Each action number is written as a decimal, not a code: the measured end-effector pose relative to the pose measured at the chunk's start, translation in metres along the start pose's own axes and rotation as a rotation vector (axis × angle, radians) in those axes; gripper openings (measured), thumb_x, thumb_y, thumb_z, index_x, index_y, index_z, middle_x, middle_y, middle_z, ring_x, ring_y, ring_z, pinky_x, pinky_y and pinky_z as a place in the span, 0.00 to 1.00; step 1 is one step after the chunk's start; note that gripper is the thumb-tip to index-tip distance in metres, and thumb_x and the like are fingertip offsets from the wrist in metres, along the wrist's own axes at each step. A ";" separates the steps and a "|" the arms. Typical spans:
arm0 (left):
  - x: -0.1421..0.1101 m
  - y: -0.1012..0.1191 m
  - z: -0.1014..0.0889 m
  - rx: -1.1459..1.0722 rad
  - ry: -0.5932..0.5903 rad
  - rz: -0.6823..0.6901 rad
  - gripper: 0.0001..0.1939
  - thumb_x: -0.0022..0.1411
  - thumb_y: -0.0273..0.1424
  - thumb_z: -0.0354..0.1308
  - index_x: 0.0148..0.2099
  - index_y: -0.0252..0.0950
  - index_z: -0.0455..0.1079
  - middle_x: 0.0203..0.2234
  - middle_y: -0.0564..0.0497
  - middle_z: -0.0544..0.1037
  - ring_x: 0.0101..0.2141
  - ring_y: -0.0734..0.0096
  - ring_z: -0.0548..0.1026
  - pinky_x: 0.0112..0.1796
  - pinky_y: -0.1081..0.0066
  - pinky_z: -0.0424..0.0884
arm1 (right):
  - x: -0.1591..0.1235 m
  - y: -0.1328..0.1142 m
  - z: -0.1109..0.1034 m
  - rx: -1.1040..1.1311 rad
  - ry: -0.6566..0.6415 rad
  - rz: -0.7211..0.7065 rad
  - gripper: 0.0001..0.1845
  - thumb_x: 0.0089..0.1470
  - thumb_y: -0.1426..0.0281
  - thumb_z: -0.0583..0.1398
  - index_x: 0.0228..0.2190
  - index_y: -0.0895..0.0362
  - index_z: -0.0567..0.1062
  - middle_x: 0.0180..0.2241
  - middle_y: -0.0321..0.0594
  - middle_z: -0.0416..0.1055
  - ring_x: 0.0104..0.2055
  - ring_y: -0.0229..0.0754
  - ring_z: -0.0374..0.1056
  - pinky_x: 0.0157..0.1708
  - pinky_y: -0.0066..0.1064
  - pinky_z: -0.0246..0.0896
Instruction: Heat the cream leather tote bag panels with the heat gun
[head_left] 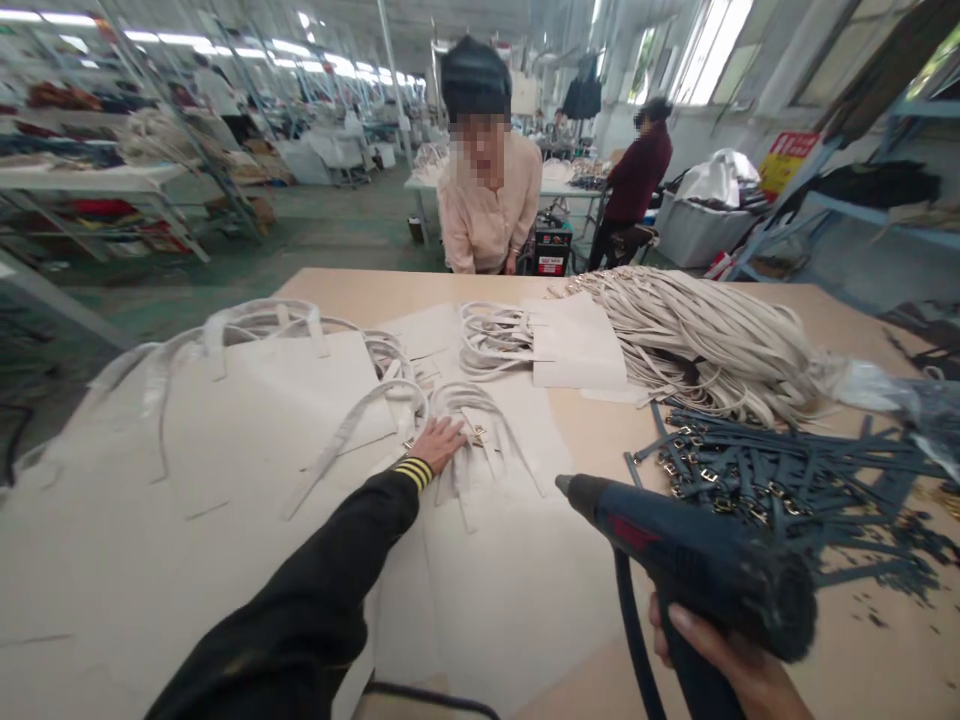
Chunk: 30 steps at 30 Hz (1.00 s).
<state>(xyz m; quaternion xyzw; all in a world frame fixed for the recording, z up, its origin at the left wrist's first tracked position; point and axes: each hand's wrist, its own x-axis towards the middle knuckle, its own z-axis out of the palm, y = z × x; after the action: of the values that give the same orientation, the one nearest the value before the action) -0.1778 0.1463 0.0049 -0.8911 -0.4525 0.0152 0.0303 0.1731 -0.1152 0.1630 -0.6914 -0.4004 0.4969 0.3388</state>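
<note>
My right hand (712,655) is wrapped round the handle of a dark heat gun (697,550) at the lower right. The gun's narrow nozzle points left, over the table, and its thick cord hangs down beside the handle. Stretched forward, my left hand (439,443) lies palm down on beige straps (495,410) with small gold-coloured metal fittings (478,434). Its fingers are extended, and what lies under the palm is hidden. Beneath the straps spreads a large beige panel (517,560). More beige panels with looped handles (247,400) are piled to the left.
A heap of long beige straps (712,330) lies at the back right of the table (375,284). In front of it are many dark blue buckled straps (780,480). A person (487,190) leans at the far edge. A black cord (431,697) crosses the near edge.
</note>
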 end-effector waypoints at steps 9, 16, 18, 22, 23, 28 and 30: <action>-0.047 0.026 -0.011 0.013 0.184 -0.402 0.25 0.59 0.25 0.40 0.59 0.37 0.51 0.60 0.41 0.48 0.59 0.54 0.45 0.53 0.50 0.47 | 0.019 -0.006 0.021 -0.109 -0.046 0.103 0.22 0.41 0.52 0.59 0.24 0.60 0.73 0.22 0.42 0.72 0.28 0.47 0.67 0.33 0.37 0.62; -0.183 -0.035 -0.021 0.090 -0.083 -1.019 0.41 0.48 0.44 0.56 0.58 0.27 0.48 0.55 0.32 0.54 0.49 0.44 0.57 0.44 0.51 0.58 | 0.004 -0.016 0.048 -0.094 -0.336 0.124 0.20 0.47 0.55 0.57 0.25 0.61 0.73 0.24 0.42 0.72 0.28 0.45 0.67 0.32 0.36 0.61; -0.185 -0.042 -0.024 0.095 -0.105 -1.029 0.43 0.45 0.46 0.58 0.58 0.28 0.49 0.54 0.32 0.53 0.49 0.44 0.56 0.44 0.52 0.58 | 0.006 -0.023 0.068 -0.056 -0.387 0.083 0.19 0.48 0.56 0.57 0.26 0.61 0.73 0.23 0.42 0.72 0.27 0.44 0.67 0.31 0.35 0.61; -0.180 -0.050 -0.030 0.069 -0.136 -1.066 0.43 0.44 0.48 0.57 0.56 0.29 0.49 0.51 0.31 0.58 0.48 0.43 0.60 0.42 0.54 0.60 | 0.015 -0.036 0.102 0.010 -0.416 0.001 0.17 0.47 0.59 0.58 0.26 0.62 0.73 0.22 0.41 0.71 0.25 0.42 0.66 0.28 0.33 0.61; -0.180 -0.051 -0.030 0.048 -0.154 -1.066 0.40 0.46 0.48 0.55 0.55 0.29 0.51 0.48 0.31 0.62 0.45 0.44 0.63 0.40 0.55 0.61 | 0.017 -0.039 0.107 0.033 -0.431 -0.013 0.16 0.47 0.59 0.58 0.26 0.62 0.72 0.21 0.41 0.70 0.24 0.41 0.65 0.27 0.32 0.61; -0.189 -0.054 -0.036 -0.219 -0.274 -0.870 0.20 0.55 0.40 0.45 0.45 0.33 0.60 0.35 0.41 0.73 0.36 0.58 0.71 0.36 0.63 0.65 | 0.017 -0.042 0.112 0.064 -0.450 -0.027 0.15 0.47 0.61 0.59 0.25 0.62 0.72 0.20 0.40 0.69 0.23 0.40 0.65 0.25 0.32 0.61; -0.189 -0.065 -0.056 -0.320 -0.200 -0.735 0.16 0.55 0.40 0.43 0.40 0.36 0.63 0.31 0.47 0.74 0.34 0.65 0.71 0.37 0.68 0.65 | 0.013 -0.038 0.101 0.073 -0.364 0.000 0.16 0.45 0.60 0.60 0.25 0.63 0.72 0.22 0.41 0.70 0.24 0.41 0.66 0.26 0.33 0.62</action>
<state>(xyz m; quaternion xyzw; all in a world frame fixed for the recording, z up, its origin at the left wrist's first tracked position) -0.3386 0.0296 0.0655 -0.6580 -0.7379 0.0193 -0.1492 0.0707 -0.0795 0.1631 -0.5774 -0.4368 0.6279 0.2856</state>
